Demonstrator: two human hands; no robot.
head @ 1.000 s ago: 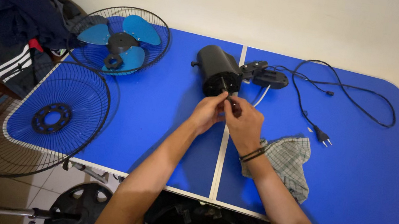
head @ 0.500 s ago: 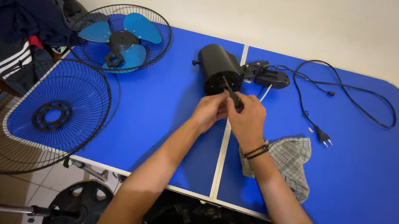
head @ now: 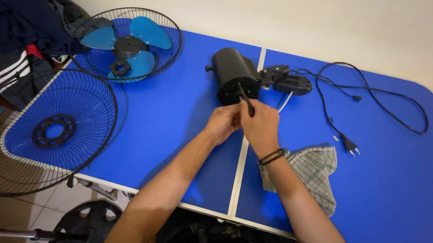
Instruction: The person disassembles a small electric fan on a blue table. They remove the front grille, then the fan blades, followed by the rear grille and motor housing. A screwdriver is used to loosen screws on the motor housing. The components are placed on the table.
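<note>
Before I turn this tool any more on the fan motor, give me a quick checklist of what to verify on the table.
1. Power plug out of any socket: ok, it lies loose on the blue table.
2. Fan motor housing resting on the table: ok, it lies on its side near the centre seam.
3. Tool seated on the motor front: cannot tell, the tip is too small to see.
4. Both hands on the work: ok, right hand holds the tool, left hand is beside it.
5. Blue blades clear of the hands: ok, they sit in the rear grille, far left.
6. Checked cloth within reach: ok, beside the right forearm.
</note>
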